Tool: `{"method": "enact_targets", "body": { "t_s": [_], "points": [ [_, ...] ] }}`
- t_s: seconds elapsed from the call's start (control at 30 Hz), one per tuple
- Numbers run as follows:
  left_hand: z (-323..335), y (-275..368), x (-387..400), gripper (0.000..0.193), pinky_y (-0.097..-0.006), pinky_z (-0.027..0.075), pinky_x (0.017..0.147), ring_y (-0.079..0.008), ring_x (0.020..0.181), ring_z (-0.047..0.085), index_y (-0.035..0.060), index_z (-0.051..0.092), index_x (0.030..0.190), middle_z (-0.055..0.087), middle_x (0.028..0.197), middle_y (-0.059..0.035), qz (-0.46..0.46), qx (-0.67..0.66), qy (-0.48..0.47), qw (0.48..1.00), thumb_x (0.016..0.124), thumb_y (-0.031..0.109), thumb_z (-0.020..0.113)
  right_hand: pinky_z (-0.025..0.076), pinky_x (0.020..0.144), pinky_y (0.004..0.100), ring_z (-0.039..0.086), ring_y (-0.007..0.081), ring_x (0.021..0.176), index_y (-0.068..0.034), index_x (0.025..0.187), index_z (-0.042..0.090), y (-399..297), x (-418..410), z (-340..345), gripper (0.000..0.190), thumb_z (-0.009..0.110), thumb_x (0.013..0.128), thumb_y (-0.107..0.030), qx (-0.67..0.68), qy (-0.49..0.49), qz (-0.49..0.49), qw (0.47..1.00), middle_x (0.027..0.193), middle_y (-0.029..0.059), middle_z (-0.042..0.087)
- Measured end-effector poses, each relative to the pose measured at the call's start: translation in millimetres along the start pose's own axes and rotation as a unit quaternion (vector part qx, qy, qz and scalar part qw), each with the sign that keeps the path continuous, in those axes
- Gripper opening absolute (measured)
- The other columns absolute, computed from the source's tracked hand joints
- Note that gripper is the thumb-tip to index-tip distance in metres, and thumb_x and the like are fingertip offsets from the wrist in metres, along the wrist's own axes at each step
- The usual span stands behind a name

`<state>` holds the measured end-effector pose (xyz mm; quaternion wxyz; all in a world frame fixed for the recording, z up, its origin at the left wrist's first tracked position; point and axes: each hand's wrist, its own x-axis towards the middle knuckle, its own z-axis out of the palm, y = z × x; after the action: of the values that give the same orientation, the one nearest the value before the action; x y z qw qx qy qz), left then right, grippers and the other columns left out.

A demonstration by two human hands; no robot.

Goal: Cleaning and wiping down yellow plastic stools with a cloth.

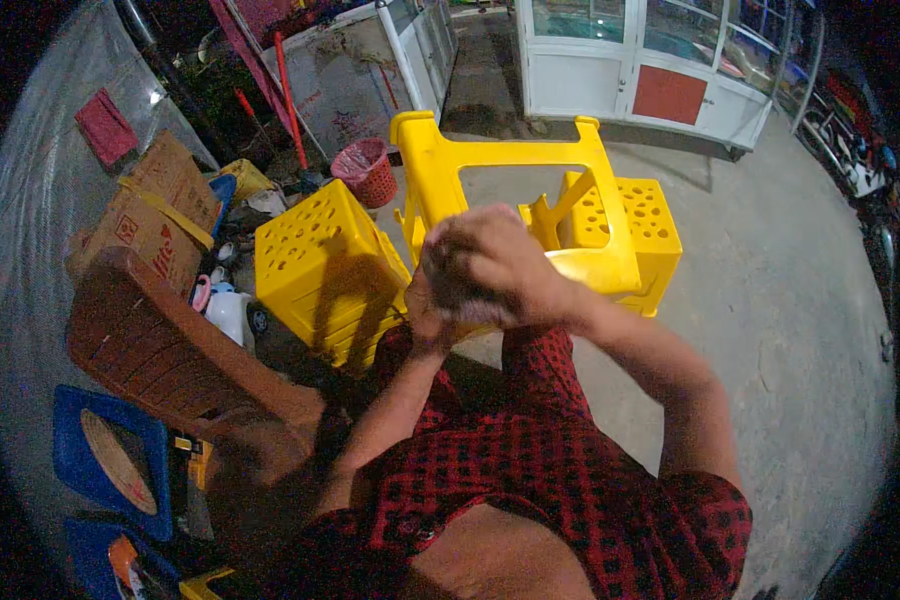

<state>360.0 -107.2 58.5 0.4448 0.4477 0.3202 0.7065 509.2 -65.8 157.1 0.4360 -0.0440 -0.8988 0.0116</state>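
Observation:
Both my hands come together in front of my lap, blurred by motion. Between them is a crumpled greyish cloth, mostly hidden by my fingers. My right hand closes over it from above, and my left hand grips it from below left. Just beyond my hands, a yellow plastic chair or stool shows an open frame, turned so its legs point away from me. To the left is a yellow stool with a perforated seat, tilted in view. Another perforated yellow stool stands behind the frame on the right.
A brown plastic chair stands at my left, near a cardboard box and a blue chair bearing a round woven item. A red basket sits farther off. White cabinets line the back; motorbikes are right.

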Motion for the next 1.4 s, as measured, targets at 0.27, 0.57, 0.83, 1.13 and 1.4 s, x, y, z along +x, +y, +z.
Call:
{"method": "enact_targets", "body": {
  "t_s": [0.27,0.57,0.83,1.13,1.4],
  "points": [
    [24,24,-13,0.053,-0.0315,0.029,0.103,-0.0168,0.123,0.037,-0.0049,0.031,0.135,0.038,0.137,-0.0112,0.052,0.137,-0.032,0.989,0.094,0.024,0.046,0.046,0.074,0.0437,0.052,0.0347,0.089,-0.013,0.098,0.059,83,75,-16,0.033,0.068,0.068,-0.021,-0.184,0.126,0.233,0.947,0.095,0.0143,0.052],
    [-11,2,7,0.041,-0.0329,0.039,0.096,-0.0205,0.105,0.052,-0.0018,0.043,0.128,0.053,0.119,-0.0103,0.009,0.174,-0.029,0.984,0.095,0.022,0.041,0.043,0.077,0.0477,0.053,0.0330,0.089,-0.012,0.102,0.061,-35,11,13,0.046,0.069,0.056,-0.018,-0.053,-0.092,0.103,0.989,0.098,0.0111,0.052],
    [-49,-24,19,0.045,-0.0342,0.041,0.091,-0.0181,0.105,0.050,0.0022,0.046,0.124,0.053,0.113,-0.0085,-0.006,0.001,0.018,1.000,0.095,0.034,0.035,0.046,0.083,0.0400,0.054,0.0355,0.104,-0.010,0.095,0.062,14,-141,-39,0.027,0.063,0.072,-0.024,0.154,-0.004,0.481,0.863,0.110,0.0149,0.054],
    [-59,-29,14,0.057,-0.0389,0.043,0.090,-0.0230,0.105,0.054,0.0054,0.042,0.128,0.053,0.117,-0.0091,-0.076,-0.141,0.016,0.987,0.091,0.049,0.038,0.042,0.087,0.0289,0.053,0.0184,0.104,0.003,0.125,0.047,22,-158,-46,0.055,0.048,0.070,-0.008,0.350,0.430,0.436,0.708,0.118,0.0113,0.055],
    [-111,-36,8,0.067,-0.0462,0.046,0.088,-0.0280,0.100,0.056,0.0086,0.036,0.133,0.054,0.115,-0.0117,-0.105,-0.112,0.033,0.988,0.089,0.059,0.031,0.043,0.066,0.0198,0.050,0.0120,0.072,-0.003,0.106,0.047,29,-238,15,0.039,0.054,0.068,-0.009,0.439,0.371,0.591,0.566,0.088,0.0041,0.051]
  ]
}}
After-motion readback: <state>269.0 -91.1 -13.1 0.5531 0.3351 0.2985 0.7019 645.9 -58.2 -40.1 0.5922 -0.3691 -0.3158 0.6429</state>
